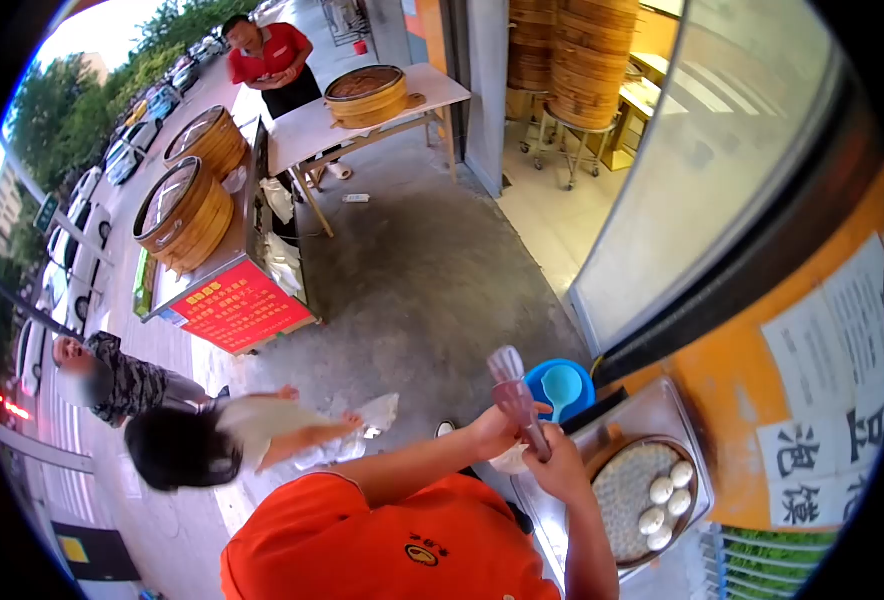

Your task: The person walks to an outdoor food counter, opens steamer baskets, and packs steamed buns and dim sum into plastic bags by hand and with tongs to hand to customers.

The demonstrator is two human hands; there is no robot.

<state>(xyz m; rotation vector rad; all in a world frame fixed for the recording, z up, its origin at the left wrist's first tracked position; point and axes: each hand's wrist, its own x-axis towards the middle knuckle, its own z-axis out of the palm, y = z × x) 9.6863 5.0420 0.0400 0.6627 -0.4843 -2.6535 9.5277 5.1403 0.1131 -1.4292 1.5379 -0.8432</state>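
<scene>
My right hand (562, 468) is closed around the lower end of a pair of reddish-brown tongs (513, 398), whose pale tips point up and away from me. My left hand (494, 432) is closed against the middle of the tongs, its fingertips showing past their far side. Below my left hand is a pale, whitish thing (510, 460), partly hidden; I cannot tell what it is. To the right of my hands, several white buns (661, 490) lie along one side of a round steamer basket (617, 520).
The basket rests on a metal counter (674, 412). Beyond it stands a blue basin (590, 398) with a light-blue ladle (560, 386). A person (262, 425) with a plastic bag is at my left. Bamboo steamers (194, 222) stand on a cart; another person (272, 60) is behind a table (432, 88).
</scene>
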